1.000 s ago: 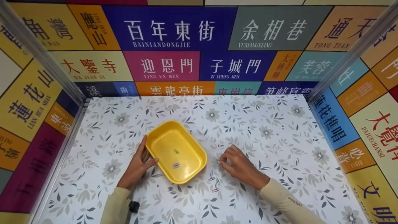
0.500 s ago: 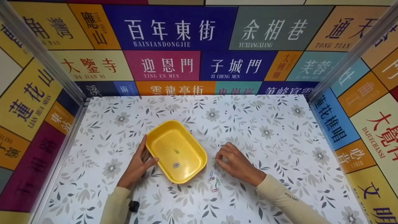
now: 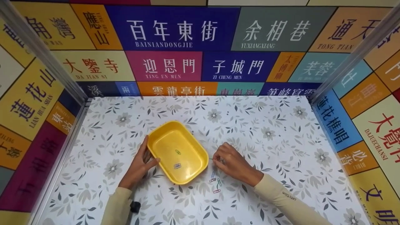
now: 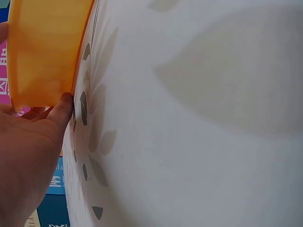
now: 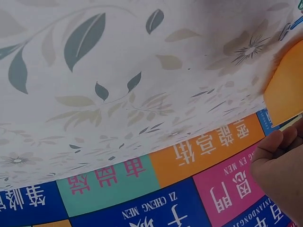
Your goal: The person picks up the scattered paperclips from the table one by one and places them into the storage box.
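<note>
A yellow tray sits left of the table's middle, with a green paper clip and a grey one inside. My left hand rests against the tray's near left corner, fingers straight along its side. In the left wrist view the thumb touches the tray's wall. My right hand hovers just right of the tray with its fingertips pinched on a small paper clip, barely visible. In the right wrist view only a finger and the tray's edge show.
Three loose coloured paper clips lie on the floral tabletop below my right hand, near the tray's front right corner. Walls covered in colourful sign panels close in the table at the back and both sides.
My right hand has slid left toward the tray, fingertips still pinched together. The left hand and the tray have stayed put.
</note>
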Motion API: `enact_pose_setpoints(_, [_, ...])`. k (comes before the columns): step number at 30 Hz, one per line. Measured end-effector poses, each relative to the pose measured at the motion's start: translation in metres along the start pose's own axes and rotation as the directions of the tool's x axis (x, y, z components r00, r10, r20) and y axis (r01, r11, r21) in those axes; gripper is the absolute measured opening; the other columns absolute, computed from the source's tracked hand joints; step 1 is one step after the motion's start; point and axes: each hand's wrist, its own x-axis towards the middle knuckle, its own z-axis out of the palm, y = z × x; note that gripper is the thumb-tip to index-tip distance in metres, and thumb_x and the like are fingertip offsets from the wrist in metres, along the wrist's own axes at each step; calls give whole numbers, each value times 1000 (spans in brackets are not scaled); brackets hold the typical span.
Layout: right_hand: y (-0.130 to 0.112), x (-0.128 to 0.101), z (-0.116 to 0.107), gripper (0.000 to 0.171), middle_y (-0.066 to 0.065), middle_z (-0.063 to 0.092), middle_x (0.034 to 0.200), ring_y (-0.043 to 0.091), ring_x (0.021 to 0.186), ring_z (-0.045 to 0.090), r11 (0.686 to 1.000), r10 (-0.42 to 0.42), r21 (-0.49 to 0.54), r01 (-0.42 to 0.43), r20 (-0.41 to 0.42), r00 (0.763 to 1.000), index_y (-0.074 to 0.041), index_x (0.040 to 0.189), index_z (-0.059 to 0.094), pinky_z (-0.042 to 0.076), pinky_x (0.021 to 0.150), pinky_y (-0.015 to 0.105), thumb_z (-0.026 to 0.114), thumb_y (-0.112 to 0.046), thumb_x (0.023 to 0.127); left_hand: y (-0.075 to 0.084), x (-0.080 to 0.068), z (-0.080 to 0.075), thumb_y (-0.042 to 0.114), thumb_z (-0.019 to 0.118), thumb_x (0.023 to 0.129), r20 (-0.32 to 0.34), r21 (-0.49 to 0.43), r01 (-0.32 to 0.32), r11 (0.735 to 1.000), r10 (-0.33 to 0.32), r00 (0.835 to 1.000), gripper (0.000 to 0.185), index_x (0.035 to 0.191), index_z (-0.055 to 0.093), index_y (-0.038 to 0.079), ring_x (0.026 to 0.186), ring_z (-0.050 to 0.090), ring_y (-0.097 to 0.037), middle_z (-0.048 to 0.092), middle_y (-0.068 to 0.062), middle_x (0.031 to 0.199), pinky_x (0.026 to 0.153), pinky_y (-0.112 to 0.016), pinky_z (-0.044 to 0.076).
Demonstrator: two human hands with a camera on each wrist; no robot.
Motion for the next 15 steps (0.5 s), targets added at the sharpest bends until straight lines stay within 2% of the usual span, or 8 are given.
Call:
enact_pose_setpoints(4, [0,0,0,14,-1,66,90,15,91,55,1000,-17,-1,17,-13,1000,-11,90,74,54,80,32,85,-3,92,1,0,1,13,76,106,18,9,-32,999,32,999,107,179,-2,21,171,12,-28,3,-3,186,137,-42,17])
enact_pose_setpoints(11, [0,1,-2,13,-2,65,90,16,92,55,999,-33,-13,32,-15,999,-12,91,74,52,82,34,84,-5,93,0,-4,-2,5,65,110,57,-36,-96,995,98,994,99,178,-6,19,171,11,-31,-2,-5,186,124,-11,27])
enact_pose_setpoints(15, [-1,2,-4,12,-1,65,91,17,93,55,1000,-20,-5,20,-5,1000,-12,92,74,52,83,35,84,-5,93,-1,-4,-2,6,65,111,59,-31,-98,995,100,993,99,178,-6,19,171,10,-31,-2,-5,186,122,-7,27])
